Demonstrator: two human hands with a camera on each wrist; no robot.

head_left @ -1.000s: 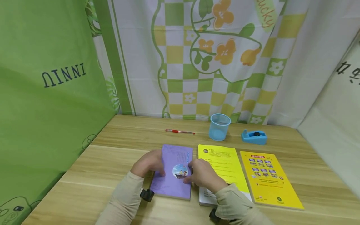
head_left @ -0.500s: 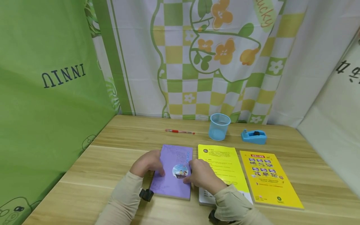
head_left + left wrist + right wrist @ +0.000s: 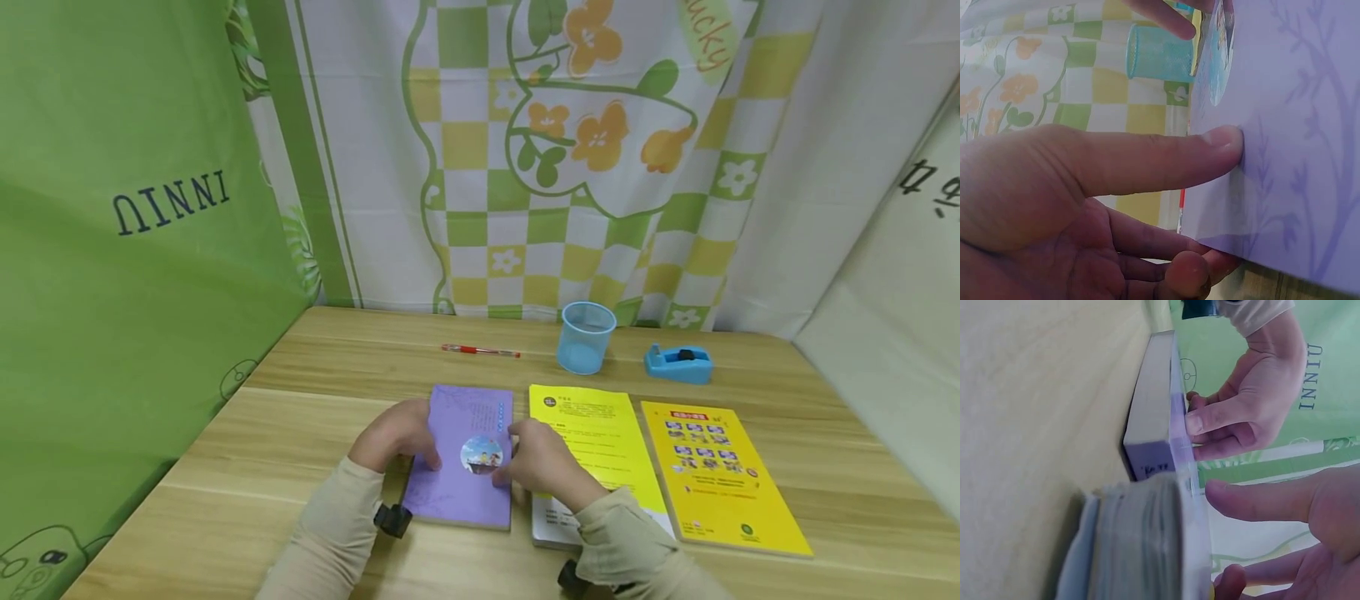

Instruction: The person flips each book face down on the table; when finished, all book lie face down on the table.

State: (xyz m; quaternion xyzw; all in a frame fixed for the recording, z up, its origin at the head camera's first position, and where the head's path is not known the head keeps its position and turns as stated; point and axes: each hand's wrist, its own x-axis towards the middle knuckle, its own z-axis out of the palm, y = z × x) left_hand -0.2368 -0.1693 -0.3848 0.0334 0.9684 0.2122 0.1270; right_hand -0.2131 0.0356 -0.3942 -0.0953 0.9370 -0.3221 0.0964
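Purple book (image 3: 453, 462) lies cover up near the middle of the table (image 3: 300, 442), between two hands. The left hand (image 3: 397, 433) pinches its left edge, thumb pressed on the cover, fingers bent at the edge and partly hidden behind it. The right hand (image 3: 543, 458) is at its right edge, thumb and fingers spread wide around nothing; whether the thumb touches the cover I cannot tell.

The middle book (image 3: 607, 454), yellow with a pale near end, lies just right of the purple one, a narrow gap between them. The right hand and right sleeve (image 3: 626, 542) stretch across it and hide part of its near half. The right book (image 3: 723, 475), a deeper yellow, lies just right of that, its near end slanting right.

On the far side, a red pen (image 3: 480, 351) lies beyond the purple book, a blue cup (image 3: 585, 346) stands upright beyond the middle book, and a blue tape dispenser (image 3: 678, 365) sits beyond the right book. A patterned curtain (image 3: 468, 146) hangs behind, a green sheet (image 3: 135, 292) on the left.

Counted: three books, one purple and two yellow; one pen; one cup; one tape dispenser.
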